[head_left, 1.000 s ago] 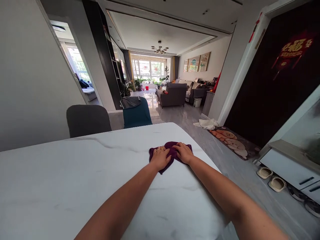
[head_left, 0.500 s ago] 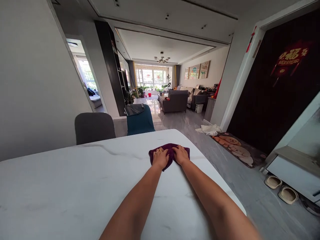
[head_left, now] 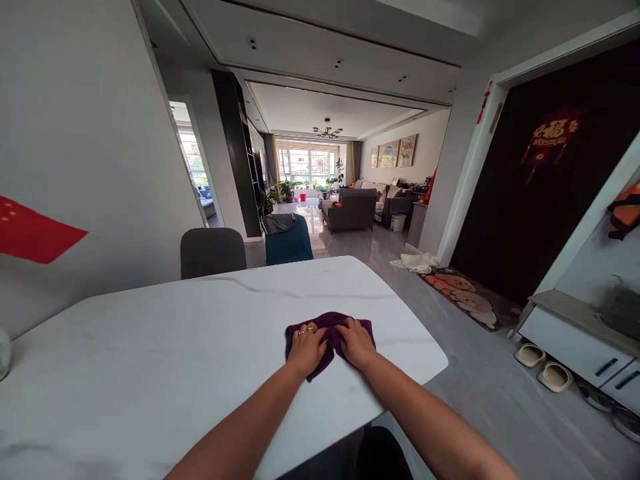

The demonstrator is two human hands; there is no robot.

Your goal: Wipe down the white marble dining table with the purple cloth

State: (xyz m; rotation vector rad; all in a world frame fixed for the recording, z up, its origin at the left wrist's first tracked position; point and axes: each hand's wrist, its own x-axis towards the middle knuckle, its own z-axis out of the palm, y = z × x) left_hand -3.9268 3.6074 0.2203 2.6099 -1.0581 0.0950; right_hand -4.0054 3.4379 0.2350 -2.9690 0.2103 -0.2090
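Observation:
A dark purple cloth (head_left: 326, 323) lies on the white marble-look table (head_left: 150, 347), near its right edge. My left hand (head_left: 306, 347), with rings on its fingers, presses flat on the cloth's left part. My right hand (head_left: 354, 341) lies flat on the right part, beside the left hand. The fingers of both are stretched forward over the cloth, gripping nothing.
A grey chair (head_left: 213, 251) and a teal chair (head_left: 288, 244) stand at the table's far side. A bear-print mat (head_left: 463, 295) and slippers (head_left: 543, 367) lie on the grey floor to the right. A red flag (head_left: 30, 233) hangs at the left wall.
Both hands and the cloth have slid back toward me along the table. The view has pulled back, so the table's near right corner and the red flag now show.

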